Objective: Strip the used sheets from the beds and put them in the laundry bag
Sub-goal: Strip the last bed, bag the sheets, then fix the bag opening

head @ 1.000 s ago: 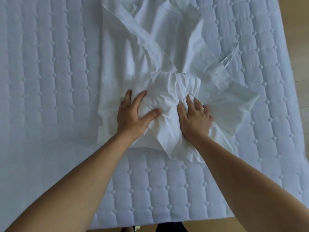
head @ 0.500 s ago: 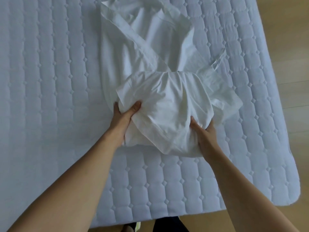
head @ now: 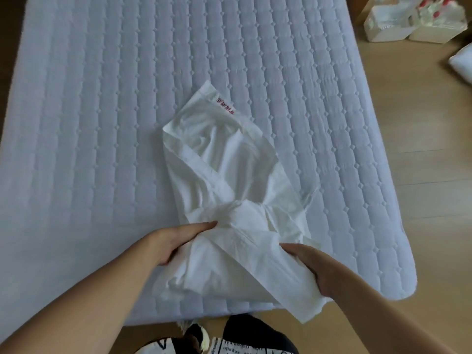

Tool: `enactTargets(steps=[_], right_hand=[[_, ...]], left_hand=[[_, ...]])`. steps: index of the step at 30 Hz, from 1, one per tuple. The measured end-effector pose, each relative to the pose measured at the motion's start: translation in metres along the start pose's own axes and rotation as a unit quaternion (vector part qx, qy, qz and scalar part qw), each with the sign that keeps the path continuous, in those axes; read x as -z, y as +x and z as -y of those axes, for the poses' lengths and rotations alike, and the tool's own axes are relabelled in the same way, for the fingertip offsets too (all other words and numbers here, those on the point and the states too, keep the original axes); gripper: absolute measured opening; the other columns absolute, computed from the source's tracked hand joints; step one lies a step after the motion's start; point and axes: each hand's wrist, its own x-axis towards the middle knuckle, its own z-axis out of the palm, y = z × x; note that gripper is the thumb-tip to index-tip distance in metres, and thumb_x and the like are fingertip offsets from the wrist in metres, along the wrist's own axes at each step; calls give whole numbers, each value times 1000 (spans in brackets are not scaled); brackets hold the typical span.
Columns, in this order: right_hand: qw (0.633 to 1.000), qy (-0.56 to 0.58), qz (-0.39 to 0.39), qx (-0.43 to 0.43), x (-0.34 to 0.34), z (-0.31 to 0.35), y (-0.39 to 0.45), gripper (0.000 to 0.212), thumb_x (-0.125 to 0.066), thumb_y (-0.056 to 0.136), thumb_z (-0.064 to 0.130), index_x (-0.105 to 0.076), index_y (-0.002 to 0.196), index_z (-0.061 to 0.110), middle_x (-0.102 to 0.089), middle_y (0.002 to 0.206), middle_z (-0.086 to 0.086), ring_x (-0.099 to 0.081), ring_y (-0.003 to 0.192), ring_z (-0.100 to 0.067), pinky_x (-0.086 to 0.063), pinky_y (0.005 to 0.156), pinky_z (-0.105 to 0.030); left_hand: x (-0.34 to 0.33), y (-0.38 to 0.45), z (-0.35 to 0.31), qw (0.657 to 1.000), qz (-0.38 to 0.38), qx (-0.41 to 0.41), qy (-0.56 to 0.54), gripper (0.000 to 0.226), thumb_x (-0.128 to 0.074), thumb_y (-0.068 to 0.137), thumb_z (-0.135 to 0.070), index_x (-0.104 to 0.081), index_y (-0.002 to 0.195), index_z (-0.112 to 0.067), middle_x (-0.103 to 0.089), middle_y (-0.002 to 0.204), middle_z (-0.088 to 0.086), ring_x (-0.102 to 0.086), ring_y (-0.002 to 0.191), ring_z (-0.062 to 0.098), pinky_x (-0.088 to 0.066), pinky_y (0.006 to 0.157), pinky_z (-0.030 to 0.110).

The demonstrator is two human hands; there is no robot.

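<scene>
The bunched white sheet [head: 229, 208] lies on the quilted pale-blue mattress [head: 102, 123], toward its near edge and somewhat right of its middle. The left hand [head: 173, 241] holds the sheet's near-left side, fingers extended along the fabric and thumb tucked under a fold, so that grip is grasping the cloth. The right hand [head: 314, 267] clasps the sheet's near-right side, fingers curled into the fabric; this grip too is closed on the cloth.

No laundry bag can be made out. Beyond the far-right corner of the mattress, on the wooden floor [head: 421, 175], sit white packages [head: 408, 21] wrapped in clear film with red-capped items inside; they are too blurred to identify. A white soft object [head: 462, 63] shows at the right edge of the view, cut off.

The mattress has a rounded near-right corner, and the sheet's lowest flap hangs just past the near edge, above the floor. To the left of the sheet and beyond it the quilted surface is bare; to the right a narrower strip of mattress lies between the cloth and the bed's edge.

The sheet is crumpled, gathered into a knot-like twist near the hands, with folded hems crossing it diagonally. Its far corner points away from the person and carries a small line of red lettering [head: 226, 106], unreadable. Below the near edge, dark trousers and printed shoes [head: 224, 346] are visible.
</scene>
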Motion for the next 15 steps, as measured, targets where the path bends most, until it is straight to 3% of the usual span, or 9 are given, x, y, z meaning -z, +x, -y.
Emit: enactTargets(steps=[2,4,6,8,10,12,15], right_hand=[[998,39,15,47,3,10,-5,51,-72,90,53,-76,121,12,-78,110,-14,-75,103,-32,-56,94,-44],[990,96,7,100,6,30,-10,51,-67,92,58,-76,119,16,-78,113,-12,-75,103,-31,-56,95,-46],[977,152,10,147,7,52,-13,45,-60,96,55,-77,112,16,-79,106,-10,-78,91,-27,-59,82,-41],[968,176,5,181,3,72,-12,43,-61,94,56,-76,112,20,-79,100,-7,-77,79,-23,-61,68,-36],[966,158,-31,203,-10,93,-2,51,-62,90,66,-73,119,26,-78,104,-11,-76,77,-28,-61,66,-39],[966,137,-67,207,-29,118,11,64,-55,87,78,-71,122,26,-79,96,-14,-75,74,-31,-61,66,-39],[966,99,-97,219,-54,160,31,77,-38,89,85,-71,109,18,-72,82,-12,-67,70,-29,-56,61,-34]], left_hand=[[7,2,1,997,-2,-40,-62,83,-88,58,-71,-72,121,-20,-78,111,6,-70,113,25,-49,107,39],[11,5,-2,981,6,-97,-166,65,-82,73,-63,-70,119,-19,-79,107,5,-67,110,22,-46,101,34],[14,10,-6,959,-29,-120,-253,39,-59,100,-49,-67,118,-16,-79,91,5,-65,101,21,-43,95,34],[21,16,-10,943,-73,-139,-294,35,-44,108,-38,-64,120,-12,-77,86,8,-63,100,26,-44,93,34],[31,19,-16,920,-126,-173,-327,32,-39,110,-34,-62,117,-13,-73,92,11,-63,101,30,-47,95,37],[43,27,-24,896,-166,-197,-362,38,-46,103,-52,-65,113,-20,-70,105,9,-65,106,30,-50,97,44],[43,36,-42,882,-279,-208,-319,81,-63,77,-77,-49,143,-33,-64,133,7,-64,114,32,-52,100,49]])
